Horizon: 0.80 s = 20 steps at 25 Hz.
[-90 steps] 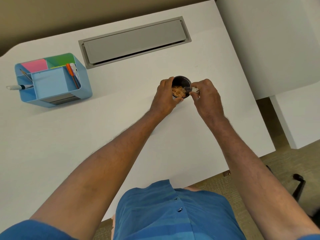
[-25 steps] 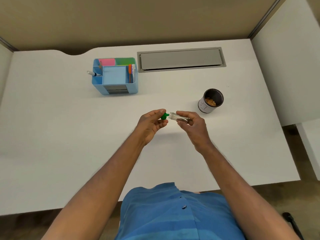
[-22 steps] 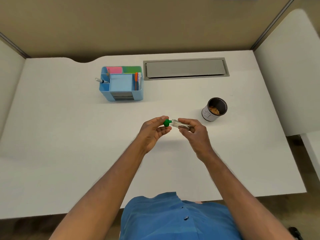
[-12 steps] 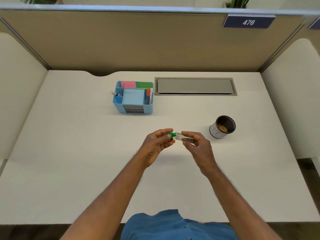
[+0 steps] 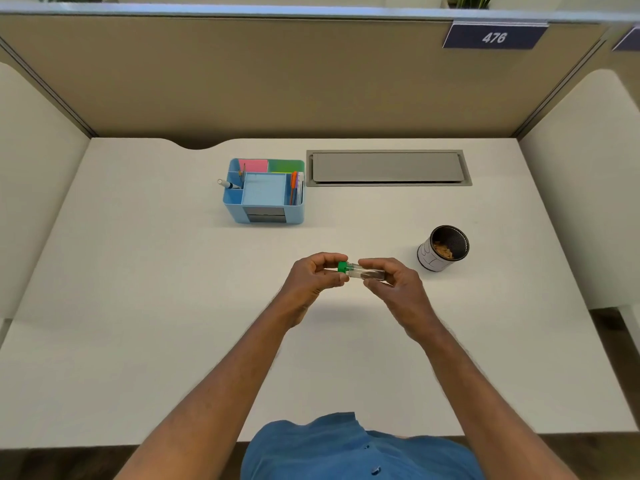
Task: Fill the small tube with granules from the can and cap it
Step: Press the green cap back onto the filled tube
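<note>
Green plastic marks the cap (image 5: 342, 267), pinched between thumb and fingers of the left hand (image 5: 313, 278) at the end of the small tube (image 5: 366, 272); the right hand (image 5: 393, 285) closes its fingertips round the clear barrel, holding it nearly level above the white desk (image 5: 138, 306), mid-frame; something dark lies inside the tube, too small to tell; the can (image 5: 443, 248) stands open to the right, well apart, tan granules (image 5: 444, 252) inside; a blue organiser (image 5: 265, 191) sits toward the upper left.
</note>
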{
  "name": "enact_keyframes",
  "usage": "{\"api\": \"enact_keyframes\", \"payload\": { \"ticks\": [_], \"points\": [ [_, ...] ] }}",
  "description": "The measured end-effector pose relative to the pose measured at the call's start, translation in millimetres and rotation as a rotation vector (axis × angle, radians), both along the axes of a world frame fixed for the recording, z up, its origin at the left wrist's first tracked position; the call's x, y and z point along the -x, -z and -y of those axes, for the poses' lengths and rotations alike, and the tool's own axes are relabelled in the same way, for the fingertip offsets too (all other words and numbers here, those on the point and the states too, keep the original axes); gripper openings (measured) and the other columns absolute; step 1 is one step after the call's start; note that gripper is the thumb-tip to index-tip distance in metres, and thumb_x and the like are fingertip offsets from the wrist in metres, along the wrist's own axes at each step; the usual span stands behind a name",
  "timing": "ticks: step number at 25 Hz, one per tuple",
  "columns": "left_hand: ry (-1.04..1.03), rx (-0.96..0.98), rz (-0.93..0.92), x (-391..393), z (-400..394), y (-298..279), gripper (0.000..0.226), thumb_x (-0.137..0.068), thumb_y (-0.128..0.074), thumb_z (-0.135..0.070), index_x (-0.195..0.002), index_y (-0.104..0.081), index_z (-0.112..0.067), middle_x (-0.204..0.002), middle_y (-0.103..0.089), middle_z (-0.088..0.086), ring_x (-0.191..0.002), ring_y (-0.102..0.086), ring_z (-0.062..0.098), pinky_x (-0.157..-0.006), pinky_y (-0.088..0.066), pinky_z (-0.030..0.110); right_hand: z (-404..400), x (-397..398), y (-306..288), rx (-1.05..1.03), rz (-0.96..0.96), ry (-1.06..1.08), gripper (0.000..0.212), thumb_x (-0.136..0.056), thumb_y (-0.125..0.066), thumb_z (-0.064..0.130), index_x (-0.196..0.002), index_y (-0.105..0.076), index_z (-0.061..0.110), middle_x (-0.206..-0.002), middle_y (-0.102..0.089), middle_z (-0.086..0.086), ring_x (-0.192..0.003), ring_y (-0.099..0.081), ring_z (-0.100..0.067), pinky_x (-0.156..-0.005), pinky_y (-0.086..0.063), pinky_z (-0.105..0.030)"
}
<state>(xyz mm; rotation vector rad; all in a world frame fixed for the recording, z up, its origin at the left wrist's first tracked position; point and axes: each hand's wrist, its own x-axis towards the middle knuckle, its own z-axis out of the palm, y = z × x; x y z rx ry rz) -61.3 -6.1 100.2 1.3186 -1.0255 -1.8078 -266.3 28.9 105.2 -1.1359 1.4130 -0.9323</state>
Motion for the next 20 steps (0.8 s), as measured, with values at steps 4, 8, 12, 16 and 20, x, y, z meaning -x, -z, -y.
{"api": "enact_keyframes", "payload": {
  "ticks": [4,8,12,16,20],
  "points": [
    [0.032,0.027,0.050,3.1,-1.7,-1.5,0.031,-0.084,-0.078,-0.001,-0.099,-0.080,-0.028,-0.099,-0.080,-0.004,-0.094,-0.074,0.015,-0.081,-0.060,0.022,-1.2,-1.7,-0.9,0.075,-0.096,-0.024,0.038,-0.089,-0.071,-0.004,-0.112,-0.078,0.025,-0.115,-0.073,0.010,-0.103,-0.073,-0.009,-0.089,-0.056,-0.021],
    [0.029,0.030,0.053,3.3,-0.9,-3.4,0.032,-0.084,-0.077,0.001,-0.099,-0.080,-0.027,-0.101,-0.079,0.000,-0.096,-0.074,0.017,-0.081,-0.059,0.022,-0.4,-1.2,-1.5,0.108,-0.131,-0.025,0.036,-0.088,-0.073,-0.002,-0.113,-0.078,0.023,-0.113,-0.074,0.010,-0.102,-0.074,-0.010,-0.092,-0.058,-0.023],
    [0.023,0.025,0.043,2.1,-0.1,-4.1,0.032,-0.081,-0.079,0.002,-0.099,-0.081,-0.024,-0.103,-0.080,0.008,-0.098,-0.075,0.021,-0.083,-0.060,0.024,1.8,-0.4,-1.6,0.090,-0.127,-0.027,0.034,-0.087,-0.076,-0.002,-0.112,-0.080,0.021,-0.110,-0.075,0.008,-0.100,-0.075,-0.010,-0.092,-0.058,-0.024],
    [0.012,0.016,0.044,1.6,2.3,-5.4,0.031,-0.080,-0.080,0.003,-0.098,-0.081,-0.023,-0.103,-0.080,0.010,-0.100,-0.076,0.026,-0.084,-0.061,0.025,3.2,-0.8,0.0,0.067,-0.075,-0.015,0.034,-0.085,-0.077,-0.004,-0.110,-0.080,0.018,-0.107,-0.076,0.006,-0.098,-0.076,-0.009,-0.087,-0.058,-0.022],
    [-0.006,0.011,0.023,-0.4,3.5,-8.7,0.031,-0.081,-0.079,0.004,-0.099,-0.081,-0.021,-0.100,-0.080,0.008,-0.093,-0.077,0.020,-0.078,-0.060,0.022,5.0,-7.4,1.5,0.054,-0.009,0.025,0.034,-0.083,-0.078,-0.007,-0.111,-0.080,0.012,-0.107,-0.077,0.000,-0.099,-0.077,-0.014,-0.088,-0.059,-0.025]
  ]
}}
